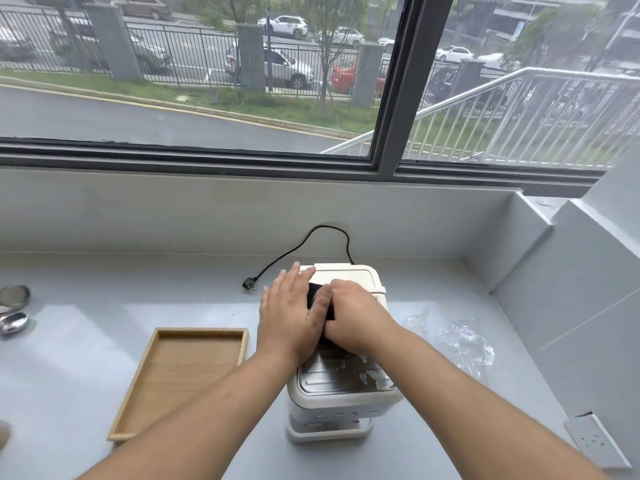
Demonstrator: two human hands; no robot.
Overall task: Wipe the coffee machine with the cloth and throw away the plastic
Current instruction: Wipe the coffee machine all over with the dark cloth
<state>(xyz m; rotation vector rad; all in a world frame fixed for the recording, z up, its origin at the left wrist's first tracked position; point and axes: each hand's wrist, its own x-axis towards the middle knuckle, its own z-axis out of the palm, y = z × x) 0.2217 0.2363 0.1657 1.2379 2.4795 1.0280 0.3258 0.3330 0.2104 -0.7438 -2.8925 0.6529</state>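
Nearest, two bare forearms reach forward from the bottom edge and meet over the cream-white plastic coffee machine (341, 393) standing on the pale grey counter (86, 375). Its metal drip tray faces up just under the wrists. The left hand (294, 317) lies flat with fingers spread on the machine's top, not closed around anything. The right hand (356, 318) is just beside it, touching it, with fingers curled down over a black cloth (317, 297); only a small dark patch of that cloth shows between the two hands, so how firmly it is gripped cannot be told. The hands hide most of the machine's top.

Left of the left forearm, partly crossed by it, lies a shallow rectangular wooden tray (194, 368). Right of the right forearm, near the machine, sits a crumpled sheet of clear plastic (460, 341). Further right and nearer, a grey socket plate (594, 441) sits at the counter's edge. Far to the left are two shiny metal pieces (14, 308), too cut off to identify.

Beyond the hands, a black power cord (311, 242) loops from behind the machine up against the back wall and ends in an unplugged plug (249, 284) lying on the counter, left of the left fingertips. Behind rises a dark-framed window (398, 98).
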